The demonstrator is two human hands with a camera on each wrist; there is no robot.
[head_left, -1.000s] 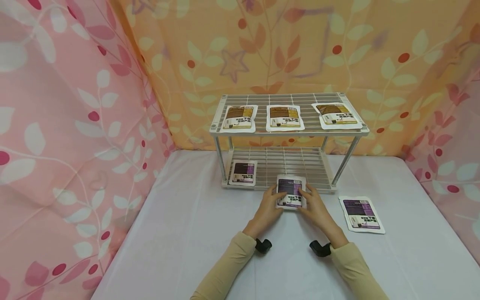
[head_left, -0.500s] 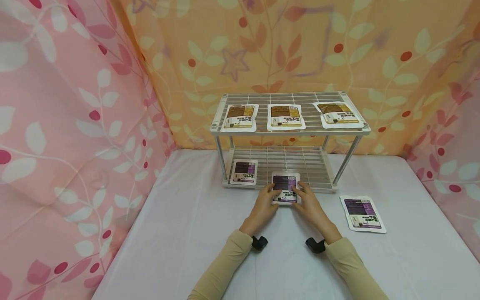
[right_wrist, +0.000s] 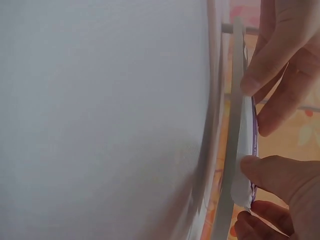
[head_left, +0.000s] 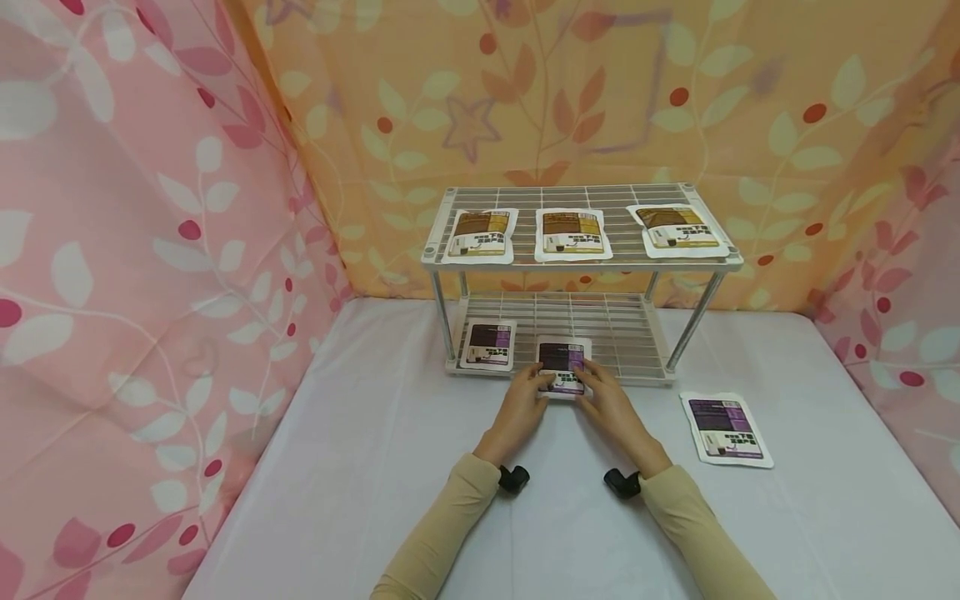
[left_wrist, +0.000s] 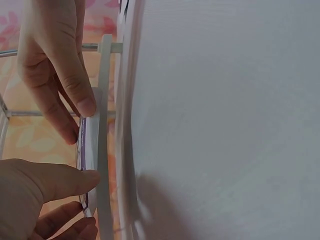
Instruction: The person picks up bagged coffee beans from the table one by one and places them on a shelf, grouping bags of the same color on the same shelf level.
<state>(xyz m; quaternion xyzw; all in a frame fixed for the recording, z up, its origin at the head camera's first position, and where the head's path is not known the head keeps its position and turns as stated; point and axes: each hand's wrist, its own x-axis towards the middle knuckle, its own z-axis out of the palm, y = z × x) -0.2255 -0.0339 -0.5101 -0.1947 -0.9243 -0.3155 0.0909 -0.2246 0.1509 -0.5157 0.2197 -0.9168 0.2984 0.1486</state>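
Observation:
In the head view, a purple-and-white packaged food pouch [head_left: 561,357] lies face up at the front edge of the wire rack's lower shelf [head_left: 626,358]. My left hand [head_left: 521,408] grips its left side and my right hand [head_left: 611,410] its right side, thumbs over the label. The left wrist view shows the pouch edge-on [left_wrist: 89,150] close over the shelf's front rail [left_wrist: 103,165], held by fingers at both ends. A second purple pouch [head_left: 489,344] rests left of it on the shelf. Another purple pouch [head_left: 726,429] lies on the table at the right.
Three yellow-brown pouches, left [head_left: 480,236], middle [head_left: 573,234] and right [head_left: 678,230], lie on the rack's top shelf [head_left: 525,198]. A metal post [head_left: 696,321] stands at the right front corner. White cloth covers the table [head_left: 337,467]; patterned curtains [head_left: 405,75] enclose it.
Both hands have carried the held pouch forward and slightly left, farther over the lower shelf and closer to the pouch at its left. The other pouches stay put.

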